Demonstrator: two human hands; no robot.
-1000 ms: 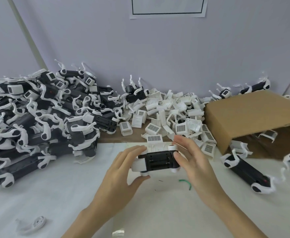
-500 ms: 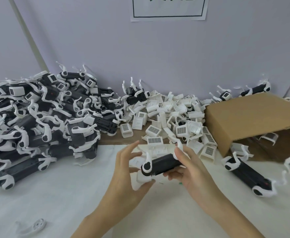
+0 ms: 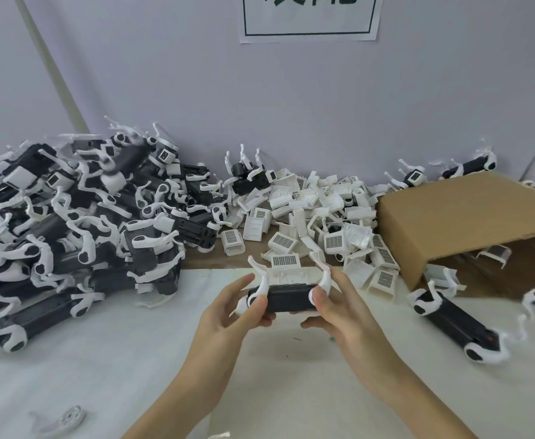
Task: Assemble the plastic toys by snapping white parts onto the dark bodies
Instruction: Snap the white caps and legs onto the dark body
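Note:
Above the white table I hold a dark toy body (image 3: 286,298) level between both hands, its white legs pointing up at each end. My left hand (image 3: 228,315) grips its left end, thumb near the white leg joint. My right hand (image 3: 339,307) grips the right end with the thumb over the white joint. A heap of loose white box-shaped parts (image 3: 320,223) lies just behind, some with grid faces. A big pile of dark bodies with white legs (image 3: 69,223) fills the left.
A tipped cardboard box (image 3: 462,220) stands at the right, with toys inside and behind it. One dark toy body (image 3: 456,324) lies in front of the box. A loose white leg piece (image 3: 65,421) lies at the near left. The wall with a paper sign (image 3: 308,17) is behind.
I have rolled the dark body in my hands: its open underside faced me, now its smooth side does and the white legs point up. My head has tilted up slightly.

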